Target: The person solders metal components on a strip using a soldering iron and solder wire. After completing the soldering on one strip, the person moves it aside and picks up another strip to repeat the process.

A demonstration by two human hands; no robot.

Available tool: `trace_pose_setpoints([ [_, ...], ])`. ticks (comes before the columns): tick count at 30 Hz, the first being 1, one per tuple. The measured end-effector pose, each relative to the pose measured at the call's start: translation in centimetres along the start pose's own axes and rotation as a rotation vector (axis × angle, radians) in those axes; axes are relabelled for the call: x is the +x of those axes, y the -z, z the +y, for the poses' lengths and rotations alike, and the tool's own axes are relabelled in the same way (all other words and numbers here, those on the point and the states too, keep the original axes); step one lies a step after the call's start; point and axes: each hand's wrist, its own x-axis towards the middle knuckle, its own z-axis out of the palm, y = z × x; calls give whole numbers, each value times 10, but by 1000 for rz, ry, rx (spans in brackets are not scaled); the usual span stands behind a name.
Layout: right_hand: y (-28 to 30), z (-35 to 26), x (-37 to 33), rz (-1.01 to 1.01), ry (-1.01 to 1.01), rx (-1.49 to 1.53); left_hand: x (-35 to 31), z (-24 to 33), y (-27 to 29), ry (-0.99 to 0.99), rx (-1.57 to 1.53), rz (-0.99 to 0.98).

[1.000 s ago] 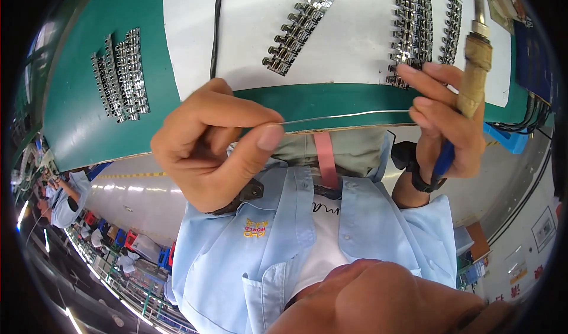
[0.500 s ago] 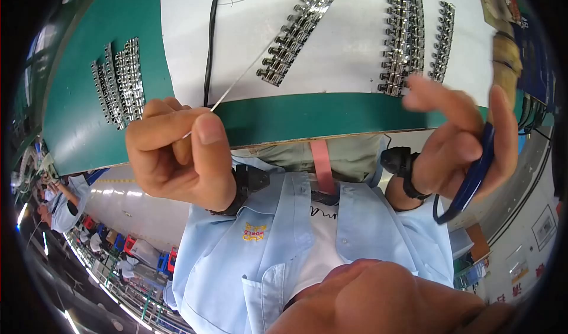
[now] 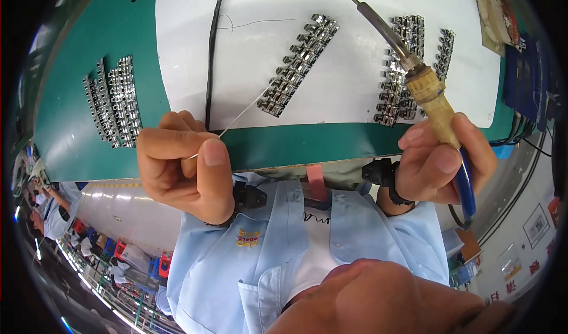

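Silvery wire [image 3: 241,117] is pinched between the thumb and forefinger of the left hand [image 3: 186,165], left of centre in the frame, with the other fingers curled in; it is slanted toward the central strip group [image 3: 299,68], presumably so that its free end can be steered finely (whether the metal is touched cannot be told). By the right hand [image 3: 447,162], at the right of the frame, a soldering iron [image 3: 427,88] is gripped low on its handle, thumb and fingers closed round it, probably to keep skin well away from the raised tip. Strips seem to be laid flat within easy reach, on white sheet [image 3: 183,44] and green bench top [image 3: 284,150]. Counted are one wire, one iron, one black cable [image 3: 211,68] and five strip groups: one central, two upper right, one left, one cut off at upper left
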Motion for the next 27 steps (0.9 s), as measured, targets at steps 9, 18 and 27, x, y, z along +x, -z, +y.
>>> trace_pose_setpoints([
  [9, -17, 7, -4, 159, 68, -55, 0, -1, 0, -4, 12, 14],
  [18, -24, -1, -13, 158, -30, -89, 0, -2, 1, -9, 24, -10],
  [27, -12, 10, -12, 10, 75, 48, 0, -1, 1, -26, 34, -5],
])
